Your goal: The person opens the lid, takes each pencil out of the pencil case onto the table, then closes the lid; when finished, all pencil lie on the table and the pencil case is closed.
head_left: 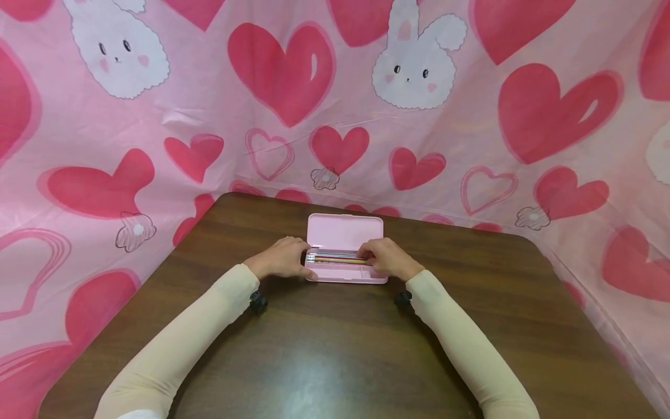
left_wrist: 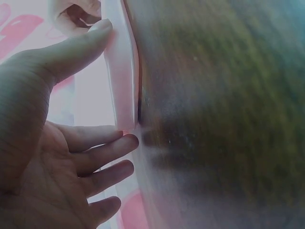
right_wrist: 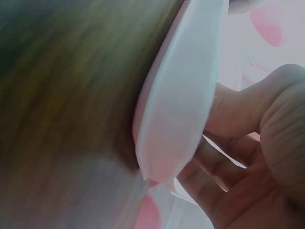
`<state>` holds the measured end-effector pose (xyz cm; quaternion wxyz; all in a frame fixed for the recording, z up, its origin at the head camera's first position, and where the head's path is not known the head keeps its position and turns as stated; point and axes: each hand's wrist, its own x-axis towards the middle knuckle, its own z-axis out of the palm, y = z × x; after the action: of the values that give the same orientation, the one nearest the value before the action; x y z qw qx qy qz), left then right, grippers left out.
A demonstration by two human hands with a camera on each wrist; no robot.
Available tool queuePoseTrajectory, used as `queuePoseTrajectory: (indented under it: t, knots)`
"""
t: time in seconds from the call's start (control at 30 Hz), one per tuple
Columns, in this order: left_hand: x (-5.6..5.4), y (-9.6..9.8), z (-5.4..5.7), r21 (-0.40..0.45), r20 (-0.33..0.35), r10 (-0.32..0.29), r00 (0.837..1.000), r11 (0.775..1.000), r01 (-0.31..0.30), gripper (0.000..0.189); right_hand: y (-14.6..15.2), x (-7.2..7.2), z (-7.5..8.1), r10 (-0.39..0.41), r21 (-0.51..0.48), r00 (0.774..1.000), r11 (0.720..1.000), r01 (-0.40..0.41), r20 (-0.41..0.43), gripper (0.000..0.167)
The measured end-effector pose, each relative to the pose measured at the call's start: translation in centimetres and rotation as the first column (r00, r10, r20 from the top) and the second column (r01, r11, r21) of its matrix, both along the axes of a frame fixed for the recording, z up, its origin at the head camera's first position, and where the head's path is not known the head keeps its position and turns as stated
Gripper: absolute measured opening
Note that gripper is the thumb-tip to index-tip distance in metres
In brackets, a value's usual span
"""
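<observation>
A pink pencil case (head_left: 335, 273) lies on the brown table with its lid (head_left: 345, 231) tipped back. Several pencils (head_left: 337, 259) lie side by side along its rear part, eraser ends to the left. My left hand (head_left: 285, 258) holds the case's left end; in the left wrist view the thumb (left_wrist: 78, 55) presses the front wall while the other fingers reach the end. At the right end, my right hand (head_left: 388, 258) reaches over the rim, its fingers bent around the pencils' right ends, which they hide. In the right wrist view, the case wall (right_wrist: 176, 105) covers the thumb tip.
The wooden table (head_left: 324, 355) extends well in front of the case and to both sides. Close behind its far edge hangs a pink cloth (head_left: 220, 105) printed with hearts and rabbits. A small black device (head_left: 257, 302) sits under the left wrist, another (head_left: 403, 299) under the right.
</observation>
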<state>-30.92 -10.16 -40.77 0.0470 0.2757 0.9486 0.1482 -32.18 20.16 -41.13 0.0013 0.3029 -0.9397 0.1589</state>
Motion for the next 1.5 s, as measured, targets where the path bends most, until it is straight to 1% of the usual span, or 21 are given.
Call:
queuePoseTrajectory:
  t: [0.13, 0.33, 0.47, 0.7, 0.77, 0.87, 0.93, 1.0, 1.1, 1.17, 1.23, 1.4, 1.5]
  knots:
    - [0.0, 0.0, 0.0, -0.010, -0.017, -0.006, 1.000, 1.000, 0.006, 0.082, -0.2, -0.2, -0.1, 0.034, 0.011, 0.999, 0.999, -0.034, -0.033, 0.023]
    - [0.0, 0.1, -0.2, -0.022, -0.061, -0.021, 0.998, 1.000, 0.019, 0.076, -0.6, -0.5, -0.5, 0.048, 0.019, 0.999, 0.999, -0.047, -0.025, 0.023]
    - [0.0, 0.2, -0.2, -0.023, -0.051, -0.008, 0.999, 1.000, 0.007, 0.078, -0.9, -0.6, -0.5, 0.046, 0.009, 0.999, 0.999, -0.045, -0.016, 0.023]
    - [0.0, 0.0, -0.2, -0.025, -0.046, -0.005, 0.999, 1.000, 0.004, 0.080, -1.4, -0.4, -0.2, 0.061, -0.017, 0.997, 0.998, -0.062, -0.047, 0.017]
    - [-0.1, 0.0, -0.3, -0.022, -0.044, -0.004, 0.999, 1.000, 0.003, 0.081, -1.4, -0.2, 0.0, 0.062, -0.019, 0.997, 0.998, -0.063, -0.044, 0.016]
    - [0.0, 0.0, -0.3, -0.017, -0.039, -0.006, 0.999, 1.000, 0.005, 0.081, -1.0, 0.1, 0.7, 0.055, -0.029, 0.998, 0.998, -0.056, -0.028, 0.016]
    - [0.0, 0.1, -0.3, -0.016, -0.034, -0.008, 0.999, 1.000, 0.008, 0.081, -0.6, 0.4, 1.5, 0.041, -0.049, 0.999, 0.998, -0.042, -0.017, 0.018]
    - [0.0, 0.1, -0.2, -0.018, -0.034, -0.012, 0.999, 1.000, 0.011, 0.081, -0.1, 0.8, 2.3, 0.026, -0.070, 0.999, 0.997, -0.028, -0.025, 0.022]
    - [0.0, 0.1, -0.1, -0.020, -0.031, -0.010, 0.999, 1.000, 0.010, 0.082, 0.7, 1.5, 3.8, -0.003, -0.097, 0.999, 0.995, -0.002, -0.053, 0.027]
    - [0.0, 0.2, 0.0, -0.022, -0.030, -0.009, 1.000, 1.000, 0.008, 0.082, 1.3, 1.7, 4.7, -0.019, -0.107, 0.996, 0.994, 0.010, -0.089, 0.031]
    - [0.0, 0.1, 0.0, -0.020, -0.025, -0.007, 1.000, 1.000, 0.007, 0.082, 1.7, 1.9, 5.6, -0.044, -0.126, 0.993, 0.992, 0.031, -0.106, 0.037]
    - [0.0, 0.0, 0.0, -0.020, -0.006, -0.009, 1.000, 1.000, 0.009, 0.083, 3.0, 2.4, 7.1, -0.124, -0.211, 0.986, 0.973, 0.098, -0.115, 0.054]
    - [0.0, -0.1, 0.0, -0.020, 0.006, -0.005, 1.000, 1.000, 0.005, 0.083, 3.9, 2.7, 7.6, -0.180, -0.241, 0.972, 0.960, 0.140, -0.153, 0.062]
